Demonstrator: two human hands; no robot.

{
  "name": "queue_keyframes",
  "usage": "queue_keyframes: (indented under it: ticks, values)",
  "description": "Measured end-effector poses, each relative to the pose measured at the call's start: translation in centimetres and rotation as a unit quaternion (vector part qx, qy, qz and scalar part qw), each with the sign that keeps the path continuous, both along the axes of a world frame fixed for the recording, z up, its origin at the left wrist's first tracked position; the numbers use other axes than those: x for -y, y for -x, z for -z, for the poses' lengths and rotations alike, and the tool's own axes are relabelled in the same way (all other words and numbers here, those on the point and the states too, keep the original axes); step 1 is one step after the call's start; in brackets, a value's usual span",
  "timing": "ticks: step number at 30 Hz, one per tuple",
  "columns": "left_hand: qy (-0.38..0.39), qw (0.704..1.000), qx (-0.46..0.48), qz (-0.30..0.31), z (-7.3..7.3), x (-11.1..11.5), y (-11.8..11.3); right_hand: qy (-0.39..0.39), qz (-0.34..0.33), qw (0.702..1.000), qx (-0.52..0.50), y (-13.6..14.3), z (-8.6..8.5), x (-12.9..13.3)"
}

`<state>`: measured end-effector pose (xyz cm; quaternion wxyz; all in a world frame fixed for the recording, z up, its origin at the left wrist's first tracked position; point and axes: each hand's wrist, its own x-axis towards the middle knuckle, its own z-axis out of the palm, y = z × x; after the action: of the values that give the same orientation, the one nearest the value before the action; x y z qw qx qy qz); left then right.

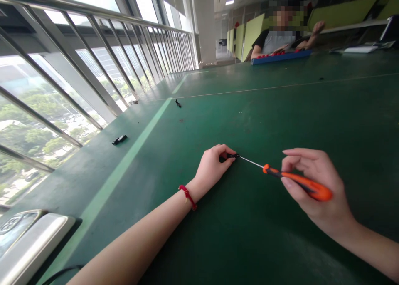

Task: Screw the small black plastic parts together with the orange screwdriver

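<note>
Low over the green table, my left hand point(215, 162) pinches a small black part point(231, 155) between thumb and fingers; its exact kind is too small to make out. A red cord bracelet circles that wrist. On the right, my right hand point(318, 185) holds an orange and black screwdriver point(296, 180) by its handle, thumb below and fingertips above. Its thin metal shaft points left, and the tip meets the right end of the black part. Part of the black part is hidden by my left fingers.
Small black pieces lie at left point(119, 140) and farther back point(178, 103) on the green table point(218, 122). A silver and white device point(40, 243) sits at the near left corner. Metal railing point(102, 31) borders the left. Across the table, a person sits behind a blue tray point(280, 57) with red items.
</note>
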<state>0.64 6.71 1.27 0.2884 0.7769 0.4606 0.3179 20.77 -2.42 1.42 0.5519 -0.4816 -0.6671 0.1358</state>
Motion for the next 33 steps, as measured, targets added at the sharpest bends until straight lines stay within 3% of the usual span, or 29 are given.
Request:
queue_keyframes:
  ticks: [4,9,17,23,28,33]
  values:
    - [-0.002,1.0,-0.008,-0.006,0.07,-0.12,-0.04,0.036,-0.032,0.997,0.055,0.04,-0.25,0.15]
    - [0.0,1.0,-0.01,-0.007,-0.01,-0.09,-0.07,-0.031,0.018,0.999,0.006,0.46,-0.17,0.04]
    - [-0.005,1.0,-0.006,-0.005,0.12,-0.16,-0.03,0.082,-0.046,0.995,0.044,0.14,-0.27,0.39]
    - [0.0,1.0,-0.008,-0.001,0.02,-0.14,-0.05,0.003,0.018,1.0,-0.011,0.26,0.08,0.24]
    - [0.0,1.0,-0.004,-0.005,0.02,-0.12,-0.07,0.067,-0.035,0.996,0.04,0.23,-0.28,0.32]
    - [-0.002,1.0,-0.006,-0.001,-0.04,-0.02,-0.07,0.006,0.024,1.0,-0.016,0.32,0.06,0.44]
